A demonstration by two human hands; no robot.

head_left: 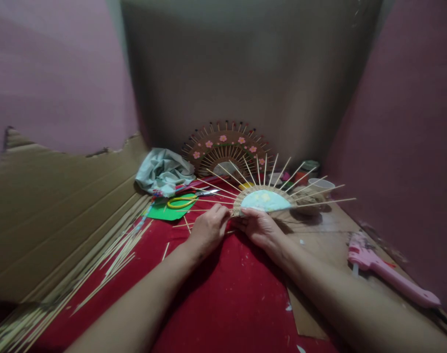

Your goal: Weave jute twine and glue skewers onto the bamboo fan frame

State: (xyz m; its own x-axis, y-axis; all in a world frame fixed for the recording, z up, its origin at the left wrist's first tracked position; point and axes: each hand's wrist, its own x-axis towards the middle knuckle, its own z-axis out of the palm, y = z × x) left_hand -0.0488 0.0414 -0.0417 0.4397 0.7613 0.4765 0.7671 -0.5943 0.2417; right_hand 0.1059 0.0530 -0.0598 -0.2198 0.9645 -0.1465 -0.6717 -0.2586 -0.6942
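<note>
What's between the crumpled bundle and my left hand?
The head view shows scissors, partly over a green sheet, and some fan sticks between the bundle and your left hand.

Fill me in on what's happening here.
A person is working on a small half-round fan with thin sticks spreading out from it. The right hand holds its lower edge, and the left hand is at its left end; exactly what those fingers pinch is hidden. A larger flowered fan stands behind. Scissors lie partly on a green sheet, loose sticks are on the left, and a pink glue gun is on the right.
</note>
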